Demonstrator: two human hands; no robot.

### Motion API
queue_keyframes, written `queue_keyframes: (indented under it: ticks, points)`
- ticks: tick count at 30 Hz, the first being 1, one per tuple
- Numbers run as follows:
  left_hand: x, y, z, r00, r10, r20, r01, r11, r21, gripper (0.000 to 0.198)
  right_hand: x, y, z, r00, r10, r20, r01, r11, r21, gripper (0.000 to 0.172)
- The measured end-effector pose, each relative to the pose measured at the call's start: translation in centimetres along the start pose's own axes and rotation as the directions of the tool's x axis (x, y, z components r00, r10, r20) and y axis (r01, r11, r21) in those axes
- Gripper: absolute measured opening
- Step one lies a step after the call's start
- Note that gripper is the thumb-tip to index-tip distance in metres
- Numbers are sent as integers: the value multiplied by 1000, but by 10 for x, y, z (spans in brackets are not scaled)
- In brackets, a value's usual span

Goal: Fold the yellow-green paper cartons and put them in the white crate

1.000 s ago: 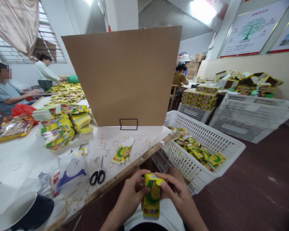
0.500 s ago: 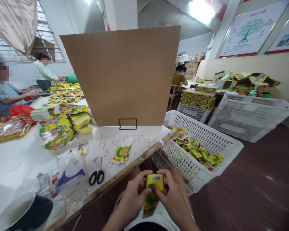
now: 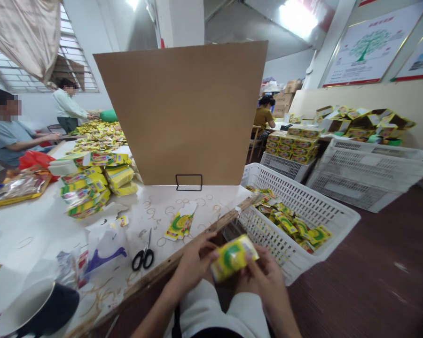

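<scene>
Both my hands hold a small yellow and green carton [image 3: 233,257] just below the table's wooden edge, over my lap. My left hand [image 3: 193,266] grips its left end with the thumb on top. My right hand [image 3: 264,277] supports its right end from below. The carton lies tilted, right end higher. A white plastic crate [image 3: 303,206] with several similar cartons stands just right of my hands. On the table lie flat yellow carton blanks [image 3: 179,223] and black scissors [image 3: 144,256].
A brown cardboard sheet [image 3: 183,112] stands upright on a wire holder at the table's back. Stacks of yellow packs [image 3: 91,180] lie left. A dark bowl [image 3: 38,310] sits near left. More white crates [image 3: 366,164] stand right. Other people work in the background.
The carton has turned from upright to lying tilted, and both hands have lifted it slightly and moved it to the right, nearer the crate.
</scene>
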State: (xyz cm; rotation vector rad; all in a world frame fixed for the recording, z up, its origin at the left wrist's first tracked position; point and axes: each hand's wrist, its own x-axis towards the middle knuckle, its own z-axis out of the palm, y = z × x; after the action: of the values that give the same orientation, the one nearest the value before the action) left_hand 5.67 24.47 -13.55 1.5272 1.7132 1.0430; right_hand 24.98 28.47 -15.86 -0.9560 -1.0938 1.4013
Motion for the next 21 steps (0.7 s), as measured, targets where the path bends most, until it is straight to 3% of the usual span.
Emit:
queue_keyframes:
  ticks: [1, 3, 5, 7, 10, 14, 18, 21]
  points:
    - [11, -7, -9, 998, -24, -66, 28, 997, 72, 44, 4, -1, -5, 990, -14, -138, 33, 990, 137, 44]
    - [33, -23, -29, 971, -83, -226, 134, 966, 221, 43, 12, -4, -15, 961, -10, -276, 104, 938, 331, 56]
    - [49, -42, -46, 925, -157, -346, 280, 896, 343, 49, 15, -5, -20, 963, 34, -269, 84, 905, 416, 57]
    - [57, -59, -56, 882, -220, -416, 402, 811, 424, 51, 14, 1, -17, 973, 110, -202, -15, 907, 421, 53]
    - [59, -78, -59, 849, -293, -439, 501, 710, 495, 43, 7, 16, -6, 975, 194, -110, -141, 919, 368, 50]
    - [58, -89, -58, 826, -355, -438, 554, 656, 513, 42, -1, 25, 6, 969, 236, -74, -201, 927, 317, 52]
    - [62, -97, -64, 791, -395, -468, 596, 670, 442, 38, -1, 19, 9, 968, 242, -67, -212, 931, 298, 54]
    - [61, -101, -67, 798, -376, -471, 561, 749, 352, 31, -2, 17, 10, 972, 225, -68, -199, 944, 264, 52]
